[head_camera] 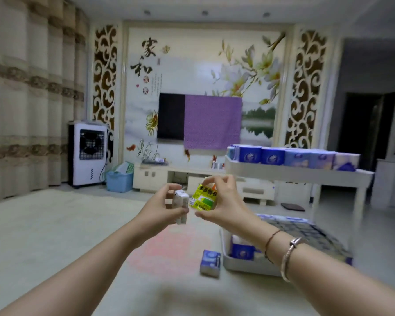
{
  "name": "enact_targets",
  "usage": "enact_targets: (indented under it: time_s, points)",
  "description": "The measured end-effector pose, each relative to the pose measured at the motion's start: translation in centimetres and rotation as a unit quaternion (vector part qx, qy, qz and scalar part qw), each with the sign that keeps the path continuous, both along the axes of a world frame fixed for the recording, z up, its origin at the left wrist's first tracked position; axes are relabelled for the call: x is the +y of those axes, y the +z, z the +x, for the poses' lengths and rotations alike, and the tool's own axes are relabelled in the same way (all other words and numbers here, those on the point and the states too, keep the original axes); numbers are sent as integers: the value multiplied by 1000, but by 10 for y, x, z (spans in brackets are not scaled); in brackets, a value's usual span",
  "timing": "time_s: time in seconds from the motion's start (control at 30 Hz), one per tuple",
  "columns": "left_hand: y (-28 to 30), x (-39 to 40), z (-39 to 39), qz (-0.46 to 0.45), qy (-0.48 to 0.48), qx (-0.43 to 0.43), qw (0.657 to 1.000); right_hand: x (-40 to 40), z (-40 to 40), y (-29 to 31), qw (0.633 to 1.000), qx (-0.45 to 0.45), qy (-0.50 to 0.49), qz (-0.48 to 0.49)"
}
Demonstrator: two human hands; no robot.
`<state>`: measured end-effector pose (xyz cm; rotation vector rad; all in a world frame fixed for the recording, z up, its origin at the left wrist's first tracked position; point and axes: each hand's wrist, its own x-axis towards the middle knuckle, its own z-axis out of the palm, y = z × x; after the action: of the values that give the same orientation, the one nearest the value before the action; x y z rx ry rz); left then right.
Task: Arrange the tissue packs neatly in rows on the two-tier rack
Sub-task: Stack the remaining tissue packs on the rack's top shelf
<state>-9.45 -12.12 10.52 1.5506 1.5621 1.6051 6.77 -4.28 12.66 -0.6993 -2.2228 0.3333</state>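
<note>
The person holds both hands up in front of the chest, each gripping a small tissue pack. The left hand (163,202) pinches a white patterned pack (181,206) between thumb and curled fingers; its print is too blurred to read. The right hand (221,200) pinches a yellow-green pack (203,197) whose black characters appear to read 多多看书. The two packs sit just beside each other. To the right stands the white two-tier rack (294,173): its upper tier carries a row of blue packs (292,156) with a white swirl logo, the writing illegible, and its lower tier (242,265) holds more blue packs. One blue pack (210,262) lies on the floor just beside the lower tier. On the far wall, large brush characters (144,58) read 家和, above a television (171,116) half draped with a purple cloth (212,122).
</note>
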Motion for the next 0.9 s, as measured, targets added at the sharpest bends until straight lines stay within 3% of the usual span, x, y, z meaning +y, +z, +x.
enact_targets:
  time_s: [0.23, 0.4, 0.53, 0.67, 0.9]
  points:
    - [76, 4, 81, 105, -35, 45, 993, -15, 87, 66, 985, 129, -49, 98]
    - [128, 37, 134, 161, -46, 62, 984, 6, 170, 107, 956, 187, -168, 150]
    - [150, 75, 175, 164, -67, 89, 980, 44, 232, 131, 920, 258, -269, 124]
    - [158, 119, 213, 153, -73, 135, 976, 91, 274, 132, 902, 260, -337, 73]
    - [160, 176, 232, 90, -14, 278, 956, 168, 271, 111, 909, 217, -356, -18]
